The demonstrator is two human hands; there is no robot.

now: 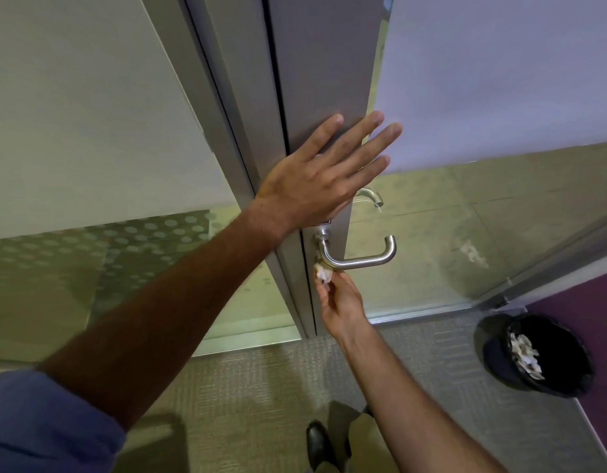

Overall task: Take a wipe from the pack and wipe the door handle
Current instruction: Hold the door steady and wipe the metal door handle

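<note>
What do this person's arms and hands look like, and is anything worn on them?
Both hands are bare: no gloves, rings or watch show on the left hand or the right hand. The left arm has a blue sleeve pushed up past the elbow, leaving the forearm uncovered. The right forearm is bare as far as the picture shows. The fingers carry nothing.

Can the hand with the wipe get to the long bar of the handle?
Probably yes. The right hand holds the wipe just under the handle, and nothing blocks the bar.
</note>
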